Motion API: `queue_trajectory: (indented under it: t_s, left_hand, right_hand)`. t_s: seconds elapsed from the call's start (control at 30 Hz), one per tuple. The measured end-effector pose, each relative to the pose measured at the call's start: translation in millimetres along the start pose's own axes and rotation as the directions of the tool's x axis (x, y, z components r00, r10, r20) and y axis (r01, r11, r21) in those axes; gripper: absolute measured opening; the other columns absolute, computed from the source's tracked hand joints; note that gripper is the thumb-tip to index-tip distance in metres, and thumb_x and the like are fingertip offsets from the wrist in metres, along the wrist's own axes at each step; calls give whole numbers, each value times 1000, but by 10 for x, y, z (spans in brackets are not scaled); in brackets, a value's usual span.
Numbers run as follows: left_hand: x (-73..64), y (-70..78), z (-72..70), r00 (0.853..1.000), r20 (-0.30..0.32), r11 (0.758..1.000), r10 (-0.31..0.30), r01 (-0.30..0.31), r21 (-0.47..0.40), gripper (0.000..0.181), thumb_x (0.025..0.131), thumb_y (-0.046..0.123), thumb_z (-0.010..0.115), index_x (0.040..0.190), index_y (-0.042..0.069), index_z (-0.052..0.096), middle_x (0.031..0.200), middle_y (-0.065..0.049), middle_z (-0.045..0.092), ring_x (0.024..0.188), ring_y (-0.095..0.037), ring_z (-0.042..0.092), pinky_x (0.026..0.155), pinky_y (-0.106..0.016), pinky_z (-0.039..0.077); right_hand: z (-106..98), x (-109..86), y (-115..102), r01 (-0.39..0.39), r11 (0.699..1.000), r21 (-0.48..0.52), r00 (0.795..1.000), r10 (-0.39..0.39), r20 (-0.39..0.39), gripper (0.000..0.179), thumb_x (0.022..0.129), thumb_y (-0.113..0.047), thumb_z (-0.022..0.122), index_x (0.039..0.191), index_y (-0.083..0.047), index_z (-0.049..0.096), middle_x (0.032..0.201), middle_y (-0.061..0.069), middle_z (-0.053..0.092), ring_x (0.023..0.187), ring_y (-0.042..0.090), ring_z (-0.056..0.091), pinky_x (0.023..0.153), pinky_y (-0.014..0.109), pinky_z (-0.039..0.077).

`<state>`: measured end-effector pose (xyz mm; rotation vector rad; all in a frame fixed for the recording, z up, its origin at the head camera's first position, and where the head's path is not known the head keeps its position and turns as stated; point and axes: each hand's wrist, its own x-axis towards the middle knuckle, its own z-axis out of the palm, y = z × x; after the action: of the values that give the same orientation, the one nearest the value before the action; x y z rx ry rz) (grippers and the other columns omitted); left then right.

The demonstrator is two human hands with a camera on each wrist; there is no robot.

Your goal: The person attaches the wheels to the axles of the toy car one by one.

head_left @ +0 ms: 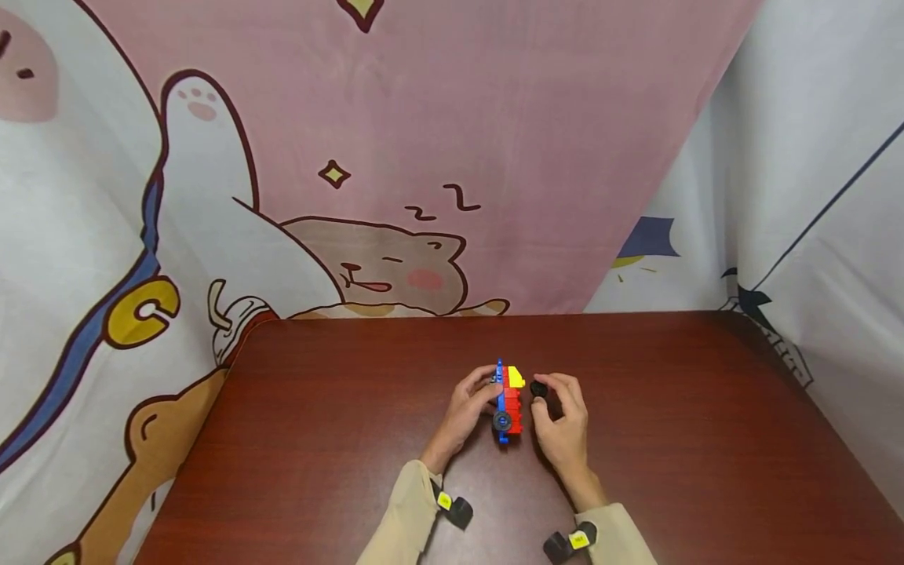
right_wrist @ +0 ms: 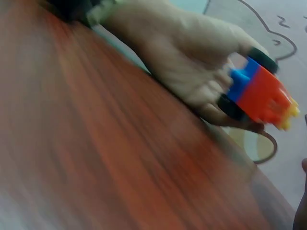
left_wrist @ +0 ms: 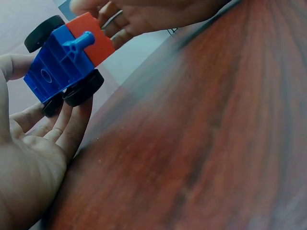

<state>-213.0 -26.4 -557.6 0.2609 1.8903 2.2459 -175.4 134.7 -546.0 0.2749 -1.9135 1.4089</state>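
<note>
My left hand [head_left: 462,412] grips a small toy car [head_left: 510,404] above the table, thumb and fingers around its sides. The car has a blue chassis [left_wrist: 55,67] with a peg at one end, red blocks [right_wrist: 264,96] stacked on it and a yellow block [head_left: 516,377] at the far end. Several black wheels [left_wrist: 84,88] are fitted on it. Just to the right of the car, my right hand [head_left: 563,424] pinches a loose black wheel [head_left: 539,389] between thumb and fingers. In the left wrist view, the right hand's fingers [left_wrist: 122,28] pass behind the red block.
Both hands work over a dark reddish-brown wooden table [head_left: 339,439]. A printed cloth [head_left: 537,157] with cartoon animals hangs behind it and along the sides. Each wrist carries a black camera [head_left: 459,512] strapped over a beige sleeve [head_left: 402,514].
</note>
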Motion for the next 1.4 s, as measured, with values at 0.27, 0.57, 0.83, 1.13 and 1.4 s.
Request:
queue_trajectory:
  t_s: [0.27, 0.57, 0.83, 1.13, 1.4]
  left_hand:
    - [4, 1, 5, 1000, -18, 1000, -2, 3, 21, 44, 96, 12, 59, 137, -1, 54, 119, -25, 64, 83, -6, 62, 69, -22, 53]
    - [-33, 2, -3, 1000, -14, 998, -4, 4, 55, 43, 96, 12, 62, 137, 2, 55, 112, -21, 66, 79, -5, 62, 70, -22, 53]
    - [-11, 42, 52, 1000, 29, 999, -9, 8, 43, 40, 97, 7, 58, 136, -2, 54, 108, -16, 64, 78, -5, 61, 70, -25, 54]
    - [-55, 211, 52, 996, 87, 993, 11, -21, 120, 40, 99, 6, 54, 137, -7, 51, 112, -30, 61, 80, -5, 61, 77, -40, 57]
    - [-1, 27, 11, 998, 63, 990, 13, -22, 143, 39, 105, 19, 46, 139, 2, 54, 114, -23, 65, 81, -7, 60, 71, -28, 55]
  right_hand:
    - [84, 32, -208, 102, 993, 62, 994, -99, -51, 36, 68, 24, 57, 103, 16, 67, 98, 33, 57, 88, 34, 54, 81, 19, 45]
    - [197, 39, -144, 183, 983, 20, 981, -184, 59, 37, 72, 20, 68, 107, 12, 67, 103, 27, 64, 98, 34, 58, 96, 13, 43]
    - [150, 32, -9, 170, 982, -77, 977, -158, 142, 40, 78, 13, 72, 117, 3, 68, 113, 17, 66, 104, 28, 59, 96, 10, 41]
    - [137, 43, -13, 127, 982, -138, 980, -103, 170, 34, 81, 4, 74, 114, 3, 68, 110, 15, 66, 98, 25, 57, 90, 13, 41]
    - [158, 36, -29, 126, 983, -130, 978, -101, 185, 36, 80, 4, 74, 115, 4, 68, 108, 15, 64, 98, 24, 56, 89, 12, 40]
